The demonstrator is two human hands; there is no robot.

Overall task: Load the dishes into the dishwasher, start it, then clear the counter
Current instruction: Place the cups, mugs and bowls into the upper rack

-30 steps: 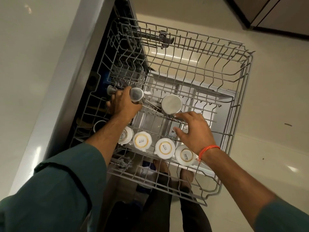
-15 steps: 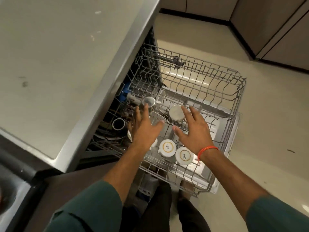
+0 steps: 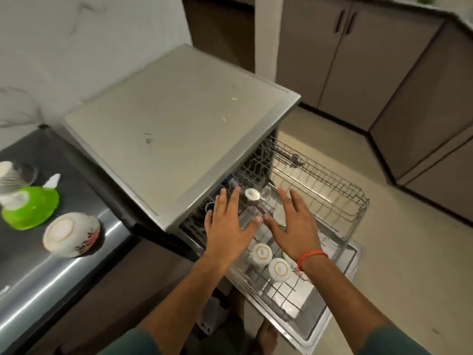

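Above the pulled-out upper rack (image 3: pixel 330 190) of the dishwasher (image 3: pixel 179 119), both hands are held flat with fingers straight and spread, and nothing is gripped by either. The left hand (image 3: pixel 227 226) is seen over the rack's left side, near the dishwasher's opening; the right hand (image 3: pixel 294 226) is beside it, with an orange band (image 3: pixel 311 256) worn on its wrist, and the two thumbs nearly meet. Whether the palms touch the wires cannot be told. In the rack, a steel cup (image 3: pixel 252 195) is set upside down just beyond the left hand's fingertips, and a second steel cup (image 3: pixel 279 217) is partly hidden under the right hand. Along the rack's near edge two white cups (image 3: pixel 262 253) are stood upside down side by side, the second (image 3: pixel 279 270) just to the right of the first, close to the right wrist. Under the rack the lowered door (image 3: pixel 340 298) is seen. On the dark counter (image 3: pixel 51 265) to the left of the dishwasher, a floral bowl (image 3: pixel 71 234) is laid upside down near the counter's front edge, a green bowl (image 3: pixel 30 208) lies inverted farther back, and a glass (image 3: pixel 15 175) is placed behind it at the picture's left border, blurred.
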